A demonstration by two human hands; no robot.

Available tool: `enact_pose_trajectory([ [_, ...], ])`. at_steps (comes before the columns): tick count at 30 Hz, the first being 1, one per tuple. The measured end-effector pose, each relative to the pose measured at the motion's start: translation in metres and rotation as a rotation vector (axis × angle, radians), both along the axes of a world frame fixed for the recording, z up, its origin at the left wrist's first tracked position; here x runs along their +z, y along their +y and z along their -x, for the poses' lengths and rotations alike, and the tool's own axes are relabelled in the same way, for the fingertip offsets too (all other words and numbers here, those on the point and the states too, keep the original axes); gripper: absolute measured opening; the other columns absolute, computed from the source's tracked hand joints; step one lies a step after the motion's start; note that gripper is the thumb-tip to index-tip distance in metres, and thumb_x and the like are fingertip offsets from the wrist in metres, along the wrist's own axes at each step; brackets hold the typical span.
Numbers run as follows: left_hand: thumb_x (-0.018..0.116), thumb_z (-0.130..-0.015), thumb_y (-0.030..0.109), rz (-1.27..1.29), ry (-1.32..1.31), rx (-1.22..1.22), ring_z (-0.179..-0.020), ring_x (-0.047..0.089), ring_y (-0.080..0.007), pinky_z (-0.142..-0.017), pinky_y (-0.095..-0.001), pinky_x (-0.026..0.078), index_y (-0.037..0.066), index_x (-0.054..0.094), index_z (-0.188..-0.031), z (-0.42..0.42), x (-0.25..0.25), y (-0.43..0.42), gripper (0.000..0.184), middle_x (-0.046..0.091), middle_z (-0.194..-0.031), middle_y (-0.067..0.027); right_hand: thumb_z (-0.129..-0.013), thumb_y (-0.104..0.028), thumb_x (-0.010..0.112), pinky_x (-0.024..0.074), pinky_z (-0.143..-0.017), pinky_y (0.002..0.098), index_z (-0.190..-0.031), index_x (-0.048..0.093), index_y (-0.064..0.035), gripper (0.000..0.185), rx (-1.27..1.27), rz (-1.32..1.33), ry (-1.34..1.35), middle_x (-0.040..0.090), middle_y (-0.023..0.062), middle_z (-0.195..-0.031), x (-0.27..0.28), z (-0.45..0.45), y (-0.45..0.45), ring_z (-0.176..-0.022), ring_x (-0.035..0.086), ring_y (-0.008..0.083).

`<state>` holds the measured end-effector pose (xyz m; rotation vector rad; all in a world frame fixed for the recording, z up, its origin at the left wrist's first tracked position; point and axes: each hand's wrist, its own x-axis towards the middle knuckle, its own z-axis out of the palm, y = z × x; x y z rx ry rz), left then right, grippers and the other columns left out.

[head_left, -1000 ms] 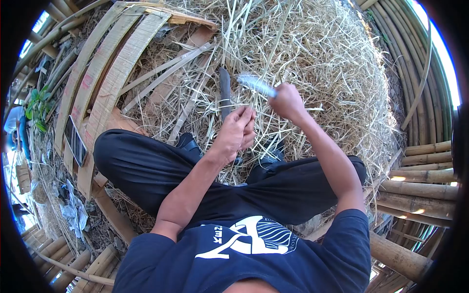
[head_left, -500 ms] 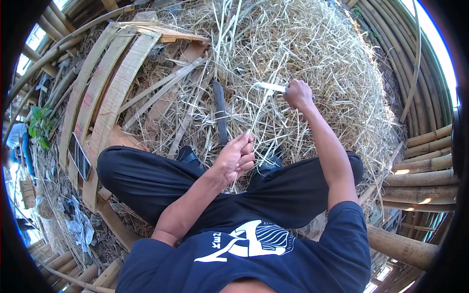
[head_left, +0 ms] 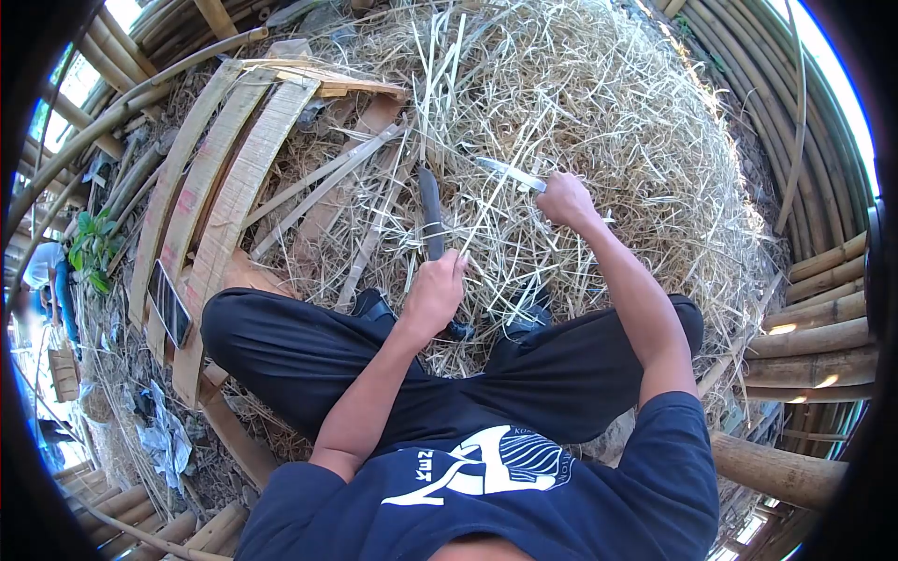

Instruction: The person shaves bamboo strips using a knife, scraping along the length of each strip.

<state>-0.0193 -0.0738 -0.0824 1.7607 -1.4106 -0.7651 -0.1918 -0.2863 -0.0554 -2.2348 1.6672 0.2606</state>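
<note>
My right hand [head_left: 566,199] is closed round the handle of a knife [head_left: 512,174], its pale blade pointing left over the straw-like shavings. In front of my lap, my left hand [head_left: 436,294] is closed on a thin bamboo strip [head_left: 486,217], which slants up and right towards the blade. Whether blade and strip touch, I cannot tell. Just beyond my left hand lies a long dark blade or sheath [head_left: 430,210]; the hand partly covers its near end. Thin pale strips [head_left: 438,75] stand in a loose bunch farther ahead.
A heap of bamboo shavings [head_left: 636,140] spreads ahead of my crossed legs. At left is a slatted wooden frame [head_left: 229,196] with a phone [head_left: 169,304] on it. Stacked bamboo poles [head_left: 809,351] line the right side. Another person [head_left: 47,271] is at far left.
My left hand has shifted slightly left and turned so its back faces up, still on the strip. The knife hand has moved a little down, with the blade tilted more. The view has shifted slightly.
</note>
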Motion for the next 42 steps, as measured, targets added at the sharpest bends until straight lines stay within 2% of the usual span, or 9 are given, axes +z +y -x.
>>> enact_pose_trajectory([
  [5, 0.046, -0.098, 0.019, -0.093, -0.053, -0.027, -0.067, 0.061, -0.0412, -0.059, -0.0475, 0.045, -0.001, 0.057, -0.085, -0.011, 0.004, -0.005, 0.027, 0.060, -0.066, -0.0224, -0.078, -0.017, 0.053, 0.0533, -0.073, 0.0418, -0.082, 0.062, 0.0118, 0.030, -0.074, -0.258, -0.191, 0.065, 0.0266, -0.081, -0.012, 0.004, 0.001, -0.078, 0.067, 0.0324],
  [7, 0.046, -0.098, 0.018, -0.051, -0.075, -0.010, -0.064, 0.061, -0.0416, -0.057, -0.0481, 0.044, -0.001, 0.055, -0.084, -0.011, 0.002, -0.005, 0.025, 0.059, -0.065, -0.0228, -0.079, -0.020, 0.064, 0.0445, -0.050, 0.0370, -0.072, 0.058, 0.0043, 0.026, -0.152, -0.449, -0.274, 0.052, 0.0080, -0.061, -0.008, -0.003, 0.002, -0.054, 0.052, 0.0167],
  [8, 0.046, -0.098, 0.018, -0.044, -0.075, -0.009, -0.064, 0.061, -0.0416, -0.057, -0.0481, 0.044, -0.001, 0.055, -0.084, -0.010, 0.004, -0.005, 0.025, 0.059, -0.065, -0.0228, -0.076, -0.015, 0.056, 0.0527, -0.060, 0.0388, -0.077, 0.062, 0.0100, 0.025, -0.155, -0.305, -0.244, 0.064, 0.0201, -0.071, -0.006, -0.005, 0.007, -0.063, 0.064, 0.0255],
  [11, 0.044, -0.098, 0.018, -0.087, -0.172, -0.007, -0.066, 0.061, -0.0454, -0.057, -0.0538, 0.046, -0.002, 0.052, -0.087, -0.007, 0.007, -0.002, 0.024, 0.058, -0.065, -0.0270, -0.074, -0.015, 0.055, 0.0535, -0.082, 0.0441, -0.092, 0.066, 0.0116, 0.034, -0.006, -0.030, -0.129, 0.066, 0.0300, -0.088, -0.016, -0.004, 0.008, -0.085, 0.067, 0.0399],
  [33, 0.045, -0.094, 0.007, -0.228, -0.256, -0.152, -0.069, 0.061, -0.0462, -0.059, -0.0545, 0.047, -0.002, 0.047, -0.090, 0.001, 0.049, 0.065, 0.010, 0.060, -0.070, -0.0283, -0.078, -0.016, 0.057, 0.0554, -0.074, 0.0405, -0.083, 0.067, 0.0036, 0.023, 0.016, 0.049, 0.067, 0.068, 0.0208, -0.085, -0.037, 0.030, -0.028, -0.078, 0.069, 0.0321],
  [36, 0.047, -0.094, 0.008, -0.285, -0.144, -0.145, -0.070, 0.059, -0.0472, -0.058, -0.0554, 0.044, -0.002, 0.047, -0.089, 0.000, 0.081, 0.100, 0.011, 0.058, -0.070, -0.0293, -0.079, -0.022, 0.059, 0.0551, -0.078, 0.0399, -0.095, 0.070, -0.0001, 0.029, -0.121, 0.026, 0.137, 0.070, 0.0197, -0.094, -0.048, 0.045, -0.053, -0.085, 0.069, 0.0315],
  [38, 0.047, -0.095, 0.008, -0.370, -0.123, -0.114, -0.073, 0.057, -0.0488, -0.059, -0.0544, 0.043, -0.001, 0.049, -0.088, -0.009, 0.091, 0.136, 0.012, 0.057, -0.070, -0.0296, -0.080, -0.023, 0.057, 0.0535, -0.082, 0.0414, -0.101, 0.069, 0.0007, 0.034, -0.487, 0.153, -0.055, 0.068, 0.0219, -0.102, -0.038, 0.089, -0.070, -0.095, 0.068, 0.0337],
  [40, 0.048, -0.096, 0.010, -0.287, -0.081, -0.023, -0.058, 0.058, -0.0391, -0.050, -0.0399, 0.039, -0.002, 0.053, -0.088, -0.023, 0.094, 0.161, 0.014, 0.052, -0.059, -0.0203, -0.079, -0.026, 0.057, 0.0513, -0.087, 0.0425, -0.105, 0.067, 0.0023, 0.040, -0.536, 0.145, 0.009, 0.066, 0.0236, -0.107, -0.043, 0.141, -0.098, -0.101, 0.066, 0.0351],
  [42, 0.047, -0.098, 0.011, -0.360, 0.105, 0.090, -0.046, 0.046, -0.0137, -0.046, -0.0289, 0.033, -0.001, 0.056, -0.089, -0.030, 0.115, 0.140, 0.017, 0.046, -0.054, -0.0049, -0.079, -0.029, 0.057, 0.0510, -0.088, 0.0426, -0.106, 0.067, 0.0018, 0.043, -0.644, 0.201, -0.016, 0.066, 0.0239, -0.108, -0.034, 0.128, -0.094, -0.102, 0.065, 0.0356],
])
